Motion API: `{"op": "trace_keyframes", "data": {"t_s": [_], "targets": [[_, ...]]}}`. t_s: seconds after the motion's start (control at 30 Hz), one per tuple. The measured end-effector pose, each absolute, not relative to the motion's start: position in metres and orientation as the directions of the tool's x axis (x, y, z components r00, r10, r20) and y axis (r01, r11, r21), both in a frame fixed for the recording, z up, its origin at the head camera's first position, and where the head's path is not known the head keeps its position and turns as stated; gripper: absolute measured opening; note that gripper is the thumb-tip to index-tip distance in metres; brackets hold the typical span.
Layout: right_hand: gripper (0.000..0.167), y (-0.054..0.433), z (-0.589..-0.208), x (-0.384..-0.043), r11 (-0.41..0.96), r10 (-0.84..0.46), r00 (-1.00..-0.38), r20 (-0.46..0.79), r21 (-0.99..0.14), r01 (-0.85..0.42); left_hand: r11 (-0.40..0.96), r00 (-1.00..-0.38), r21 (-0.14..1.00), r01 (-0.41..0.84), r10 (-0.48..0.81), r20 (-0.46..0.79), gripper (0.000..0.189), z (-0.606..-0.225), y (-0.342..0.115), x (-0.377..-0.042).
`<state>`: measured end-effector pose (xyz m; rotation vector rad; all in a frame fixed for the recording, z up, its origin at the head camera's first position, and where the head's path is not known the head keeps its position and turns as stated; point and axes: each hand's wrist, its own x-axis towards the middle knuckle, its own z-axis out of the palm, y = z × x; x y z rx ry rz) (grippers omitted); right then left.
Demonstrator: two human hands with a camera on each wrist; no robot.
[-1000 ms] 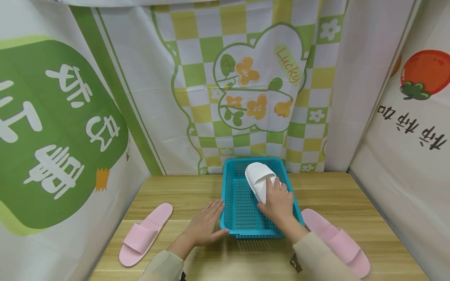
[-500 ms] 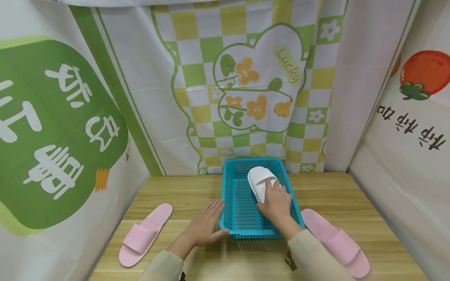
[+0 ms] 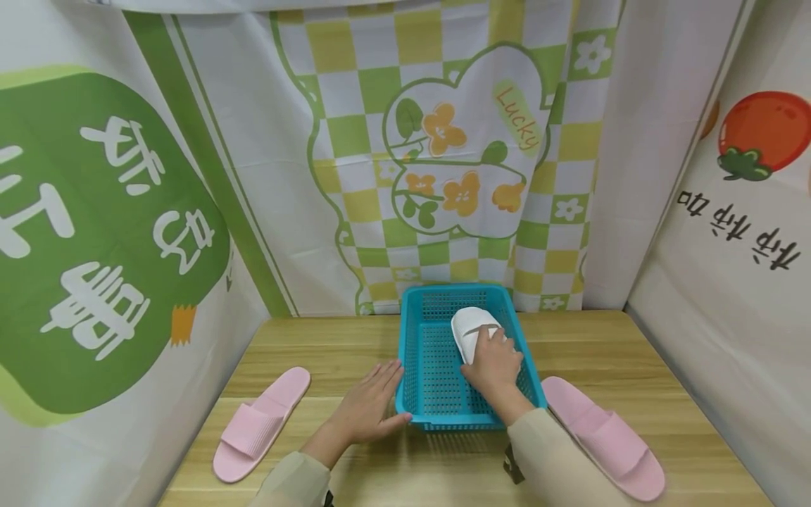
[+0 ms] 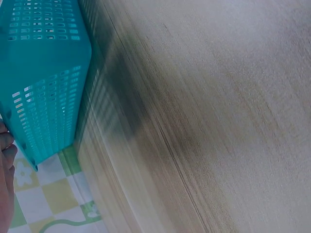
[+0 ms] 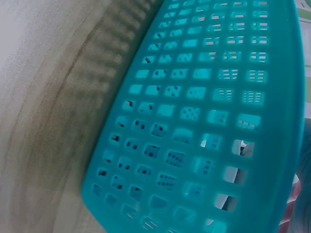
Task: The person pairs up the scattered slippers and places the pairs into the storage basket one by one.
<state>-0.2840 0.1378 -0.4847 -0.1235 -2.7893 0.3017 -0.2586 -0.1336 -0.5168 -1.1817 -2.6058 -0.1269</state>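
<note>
A white slipper (image 3: 469, 329) with a ribbed strap is inside the turquoise plastic basket (image 3: 405, 352), toward its right side. My right hand (image 3: 494, 362) grips the slipper over its strap and hides its near part. In the right wrist view, the perforated basket wall (image 5: 189, 97) fills most of the picture, with only a bit of the hand past the rim. My left hand (image 3: 370, 405) rests its straight fingers against the basket's left rim. Its fingers (image 4: 7, 143) show at the edge of the left wrist view.
One pink slipper (image 3: 262, 424) lies on the wooden table (image 3: 342, 345) to the left. Another pink slipper (image 3: 605, 436) lies to the right, partly behind the right sleeve (image 3: 564, 458). A checkered cloth (image 3: 456, 260) hangs behind the basket.
My right hand has brought the white slipper a little nearer and to the right within the basket, lower into it. My left hand and both pink slippers stay put.
</note>
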Motion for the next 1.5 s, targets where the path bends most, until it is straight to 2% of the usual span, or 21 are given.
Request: {"op": "trace_keyframes", "data": {"t_s": [0.2,0.53,0.87,1.5], "targets": [[0.085,0.135,-0.489,-0.286,0.976,0.131,-0.956,0.261,-0.205,0.078,0.656,-0.622,-0.017,0.755,0.724,0.297,0.084,-0.516,-0.134,-0.257],[0.089,0.13,-0.496,-0.289,0.975,0.154,-0.959,0.24,-0.195,0.108,0.665,-0.636,-0.014,0.747,0.721,0.276,0.084,-0.515,-0.134,-0.257],[0.09,0.129,-0.502,-0.293,0.978,0.161,-0.965,0.207,-0.166,0.127,0.641,-0.608,-0.002,0.767,0.728,0.319,0.084,-0.518,-0.133,-0.26],[0.09,0.125,-0.509,-0.294,0.979,0.178,-0.968,0.178,-0.127,0.156,0.66,-0.633,-0.012,0.751,0.725,0.273,0.083,-0.514,-0.132,-0.258]]}}
